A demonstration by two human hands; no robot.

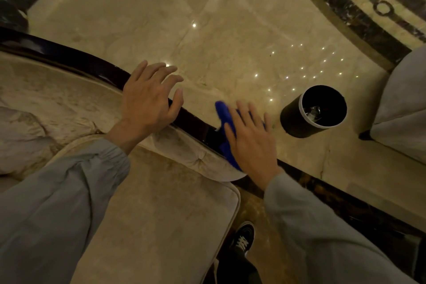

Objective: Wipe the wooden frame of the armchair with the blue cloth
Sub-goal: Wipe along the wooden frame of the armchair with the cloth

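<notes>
The right hand point(251, 143) presses the crumpled blue cloth point(223, 113) onto the dark glossy wooden frame point(69, 55) of the cream upholstered armchair point(161, 214), its grip wide and fingers straight. The left hand point(147, 101) rests spread on the frame. Wiping seems underway, but dim light hides which stretches are done.

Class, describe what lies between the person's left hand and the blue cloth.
In the head view, only a bare stretch of the dark wooden frame runs between the left hand and the blue cloth, with the padded upholstery edge alongside it.
</notes>
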